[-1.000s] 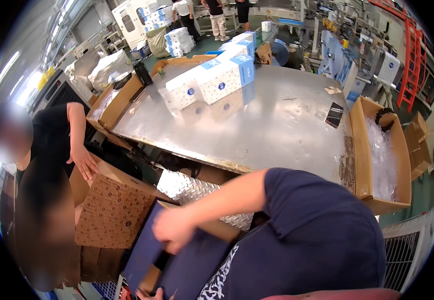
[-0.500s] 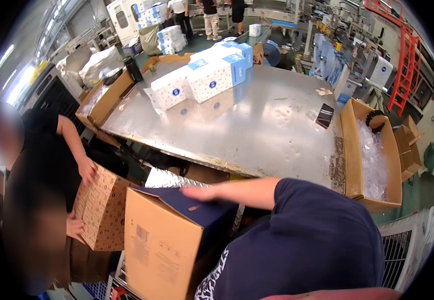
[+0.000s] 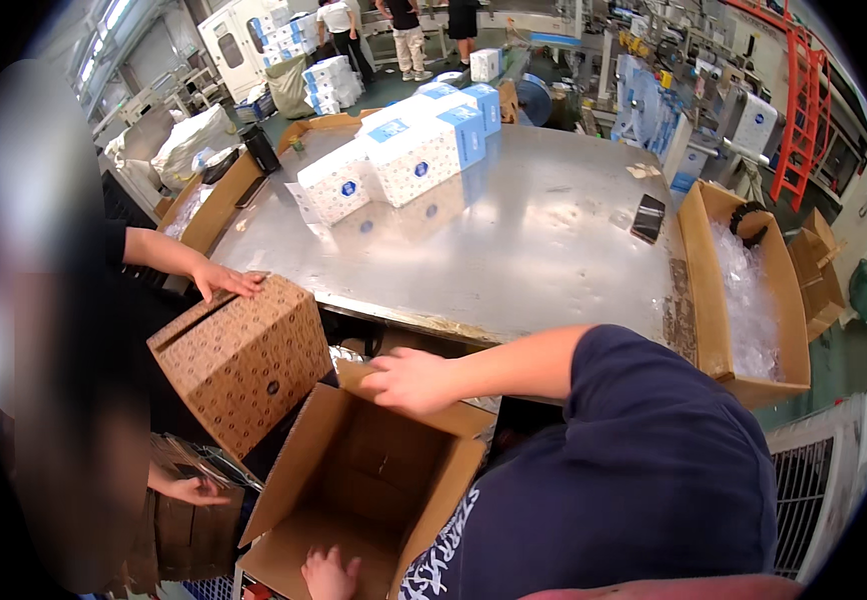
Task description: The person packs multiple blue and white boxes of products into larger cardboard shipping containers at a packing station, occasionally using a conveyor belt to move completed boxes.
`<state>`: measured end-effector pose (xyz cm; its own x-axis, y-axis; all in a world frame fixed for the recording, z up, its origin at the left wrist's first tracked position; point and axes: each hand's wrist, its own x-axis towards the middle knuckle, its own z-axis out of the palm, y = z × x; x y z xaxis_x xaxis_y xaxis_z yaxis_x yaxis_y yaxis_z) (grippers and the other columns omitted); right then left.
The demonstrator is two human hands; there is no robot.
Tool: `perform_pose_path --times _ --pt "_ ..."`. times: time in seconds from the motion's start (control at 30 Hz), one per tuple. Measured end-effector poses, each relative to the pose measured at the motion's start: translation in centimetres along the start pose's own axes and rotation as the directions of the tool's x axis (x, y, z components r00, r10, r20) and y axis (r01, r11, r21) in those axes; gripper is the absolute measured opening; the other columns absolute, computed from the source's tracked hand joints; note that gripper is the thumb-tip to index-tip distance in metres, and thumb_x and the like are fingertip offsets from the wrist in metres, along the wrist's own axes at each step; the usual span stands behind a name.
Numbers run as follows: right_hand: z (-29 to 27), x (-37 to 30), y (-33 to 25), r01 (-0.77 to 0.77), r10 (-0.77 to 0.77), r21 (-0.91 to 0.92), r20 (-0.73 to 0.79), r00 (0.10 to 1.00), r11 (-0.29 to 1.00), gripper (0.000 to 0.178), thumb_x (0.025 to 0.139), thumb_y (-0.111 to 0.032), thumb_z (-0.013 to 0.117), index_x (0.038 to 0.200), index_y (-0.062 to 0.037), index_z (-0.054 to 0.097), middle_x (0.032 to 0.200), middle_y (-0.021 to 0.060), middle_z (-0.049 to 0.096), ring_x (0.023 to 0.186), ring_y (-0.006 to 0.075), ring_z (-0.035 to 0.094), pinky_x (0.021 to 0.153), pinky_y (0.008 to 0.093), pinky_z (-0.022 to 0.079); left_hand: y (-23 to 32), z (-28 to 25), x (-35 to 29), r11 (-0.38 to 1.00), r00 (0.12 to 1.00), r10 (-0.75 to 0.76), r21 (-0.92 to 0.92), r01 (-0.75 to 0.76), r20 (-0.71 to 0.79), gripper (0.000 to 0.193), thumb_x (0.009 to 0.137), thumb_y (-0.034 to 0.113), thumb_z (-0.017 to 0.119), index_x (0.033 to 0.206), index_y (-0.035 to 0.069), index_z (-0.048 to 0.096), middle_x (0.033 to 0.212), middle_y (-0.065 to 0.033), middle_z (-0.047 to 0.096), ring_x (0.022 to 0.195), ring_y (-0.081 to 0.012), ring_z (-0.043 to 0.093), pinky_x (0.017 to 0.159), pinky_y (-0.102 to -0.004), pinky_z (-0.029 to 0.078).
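An open cardboard box (image 3: pixel 299 465), brown inside with a dark blue outer side, stands tilted in front of my body at the lower middle. I see nothing inside it. My right hand (image 3: pixel 409 382) reaches across from the right, fingers apart, against a raised flap at its far edge. Down at the lower edge my left hand (image 3: pixel 327 574) lies over the box's near side, fingers spread. Touching the box's left side is a brown patterned carton (image 3: pixel 254 365). A co-worker's hand (image 3: pixel 224 281) rests on top of that carton, and the co-worker's other hand (image 3: pixel 197 490) is below it.
A metal table (image 3: pixel 554 270) stands beyond the boxes, with several white-and-blue packages (image 3: pixel 419 165) and a phone (image 3: pixel 648 218) on it. At its right end is a cardboard box (image 3: pixel 702 300) of clear plastic. A slatted white unit (image 3: pixel 804 485) stands at the lower right.
The box in front of me has turned, so its open inside now faces up. My right hand moved from its blue side to a flap, and my left hand came into view. The patterned carton rose.
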<state>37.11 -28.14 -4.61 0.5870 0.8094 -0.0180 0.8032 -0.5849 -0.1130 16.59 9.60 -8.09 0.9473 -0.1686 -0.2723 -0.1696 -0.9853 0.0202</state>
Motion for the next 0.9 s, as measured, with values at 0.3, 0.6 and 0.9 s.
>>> perform_pose_path --times 0.3,0.6,0.9 --pt "9.0 1.0 4.4 -0.387 0.367 0.093 0.178 0.913 0.917 0.103 0.070 -0.059 0.065 0.146 -0.0055 0.020 0.150 0.0247 0.019 0.140 0.0398 0.013 0.106 0.0596 0.023 6.1 -6.1 3.1 0.950 0.807 -0.115 0.172 0.260 -0.580 0.040 0.081 0.041 0.063 0.111 0.015 0.064 0.123 -0.0113 0.058 0.123 -0.0316 0.047 0.098 -0.0606 0.030" --pt "12.2 5.4 3.5 -0.265 -0.013 0.559 0.443 0.896 0.785 0.099 0.071 -0.030 0.066 0.148 -0.0047 0.009 0.146 0.0346 0.017 0.130 0.0446 0.035 0.106 0.0399 0.035 -9.2 9.8 -9.5 0.857 0.748 -0.423 0.044 0.514 -0.511 0.035 0.083 0.030 0.062 0.104 0.002 0.067 0.105 -0.0186 0.064 0.103 -0.0396 0.055 0.091 -0.0482 0.044" --pt "-6.4 2.8 29.9 -0.480 0.580 0.451 -0.109 0.807 0.752 0.051 0.075 -0.024 0.069 0.121 -0.0079 0.057 0.114 0.0181 0.061 0.106 0.0322 0.058 0.091 0.0414 0.047 2.5 16.1 11.0 0.441 0.644 -0.765 -0.711 0.547 0.021 0.107 0.066 0.015 0.074 0.146 -0.003 0.006 0.150 -0.0263 0.012 0.138 -0.0383 0.016 0.113 -0.0429 0.015"
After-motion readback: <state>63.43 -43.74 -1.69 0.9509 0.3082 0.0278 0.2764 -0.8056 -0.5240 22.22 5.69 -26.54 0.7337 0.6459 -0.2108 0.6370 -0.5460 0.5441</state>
